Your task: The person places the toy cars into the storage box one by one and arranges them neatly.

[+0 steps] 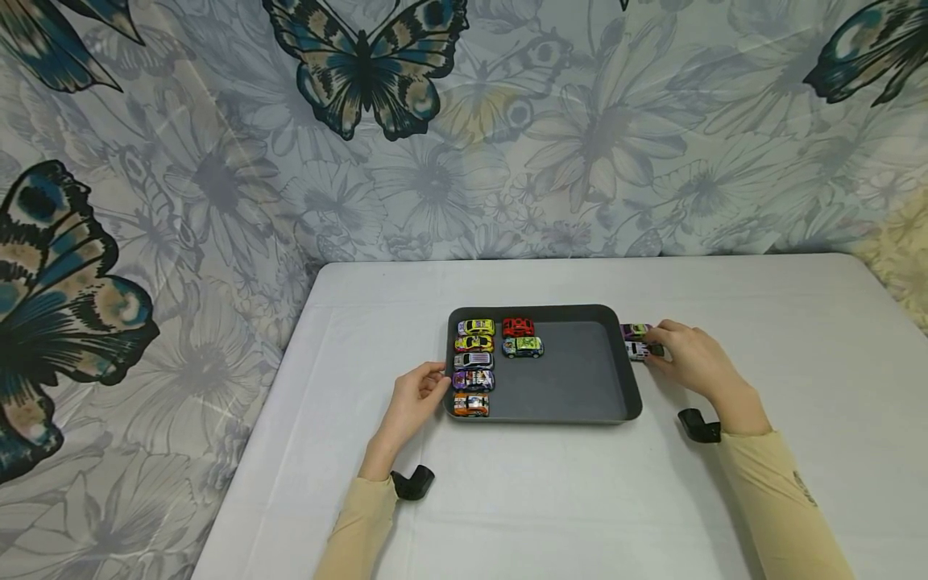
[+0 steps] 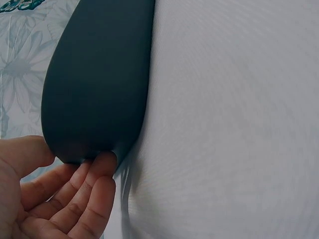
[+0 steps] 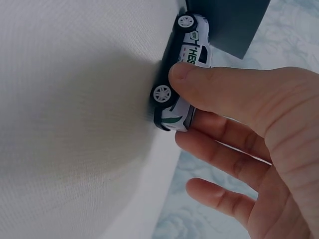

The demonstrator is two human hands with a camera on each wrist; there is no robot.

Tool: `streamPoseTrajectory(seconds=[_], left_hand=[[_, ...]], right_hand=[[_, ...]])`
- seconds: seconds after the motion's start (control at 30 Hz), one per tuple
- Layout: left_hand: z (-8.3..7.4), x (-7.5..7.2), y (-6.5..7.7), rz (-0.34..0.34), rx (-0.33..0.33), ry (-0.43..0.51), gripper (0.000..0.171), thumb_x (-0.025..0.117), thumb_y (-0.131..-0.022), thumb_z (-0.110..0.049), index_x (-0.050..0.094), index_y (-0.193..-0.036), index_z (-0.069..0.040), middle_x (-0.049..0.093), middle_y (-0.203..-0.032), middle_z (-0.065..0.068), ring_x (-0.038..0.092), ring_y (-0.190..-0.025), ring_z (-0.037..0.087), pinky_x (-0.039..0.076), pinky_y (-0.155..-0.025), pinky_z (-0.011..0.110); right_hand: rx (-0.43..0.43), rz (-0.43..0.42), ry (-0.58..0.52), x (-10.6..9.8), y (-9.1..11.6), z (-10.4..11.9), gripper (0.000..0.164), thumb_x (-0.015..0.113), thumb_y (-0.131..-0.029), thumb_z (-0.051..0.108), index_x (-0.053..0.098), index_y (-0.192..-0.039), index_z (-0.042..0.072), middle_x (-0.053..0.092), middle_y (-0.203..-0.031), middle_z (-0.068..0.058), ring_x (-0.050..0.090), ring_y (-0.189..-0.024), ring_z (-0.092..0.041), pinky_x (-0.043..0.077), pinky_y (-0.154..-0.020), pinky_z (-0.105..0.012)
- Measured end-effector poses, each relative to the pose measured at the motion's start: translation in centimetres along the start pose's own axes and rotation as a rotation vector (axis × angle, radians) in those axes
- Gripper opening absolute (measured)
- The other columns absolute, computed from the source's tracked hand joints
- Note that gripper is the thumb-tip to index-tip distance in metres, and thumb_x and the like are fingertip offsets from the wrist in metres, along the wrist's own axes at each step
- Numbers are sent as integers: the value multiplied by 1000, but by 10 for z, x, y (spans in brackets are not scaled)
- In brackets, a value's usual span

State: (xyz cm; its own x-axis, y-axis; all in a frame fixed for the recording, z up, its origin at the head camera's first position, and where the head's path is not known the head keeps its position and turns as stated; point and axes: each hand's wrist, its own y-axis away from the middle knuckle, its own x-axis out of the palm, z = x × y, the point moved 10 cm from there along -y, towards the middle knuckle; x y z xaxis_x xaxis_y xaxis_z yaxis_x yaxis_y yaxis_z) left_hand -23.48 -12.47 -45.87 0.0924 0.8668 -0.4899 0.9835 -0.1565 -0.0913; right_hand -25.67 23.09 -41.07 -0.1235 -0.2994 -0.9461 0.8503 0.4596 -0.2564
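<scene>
A dark grey rectangular tray lies on the white table. My left hand grips its left rim, thumb on one side and fingertips beneath, as the left wrist view shows at the tray end. Just past the tray's right side, my right hand pinches a white toy car with green lettering, thumb on its side. A purple and green toy car lies right beside it, partly behind the fingers. Inside the tray, several toy cars form a column along the left side.
A second column in the tray holds a red toy car and a green one. A white cloth covers the table. Behind it hangs a butterfly-print cloth. Both wrists carry black cameras.
</scene>
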Motion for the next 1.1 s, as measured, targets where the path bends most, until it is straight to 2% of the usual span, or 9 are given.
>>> streamPoseTrajectory(seconds=[0.47,1.1], left_hand=[[-1,0,0,-1,11,5,26,60,-90,-8,61,-112,6,62,-87,8,59,-72,13,51,-63,22],[-3,-2,0,-10,33,22,25,61,-89,-8,61,-110,6,62,-86,9,57,-70,12,50,-62,21]], right_hand=[[-18,-41,37,-13,1,2,27,79,-65,1,66,-88,-3,61,-83,-14,59,-68,-30,46,-58,-49],[-47,-138,78,-44,-3,7,25,80,-64,2,65,-84,-3,61,-82,-14,59,-67,-30,44,-56,-48]])
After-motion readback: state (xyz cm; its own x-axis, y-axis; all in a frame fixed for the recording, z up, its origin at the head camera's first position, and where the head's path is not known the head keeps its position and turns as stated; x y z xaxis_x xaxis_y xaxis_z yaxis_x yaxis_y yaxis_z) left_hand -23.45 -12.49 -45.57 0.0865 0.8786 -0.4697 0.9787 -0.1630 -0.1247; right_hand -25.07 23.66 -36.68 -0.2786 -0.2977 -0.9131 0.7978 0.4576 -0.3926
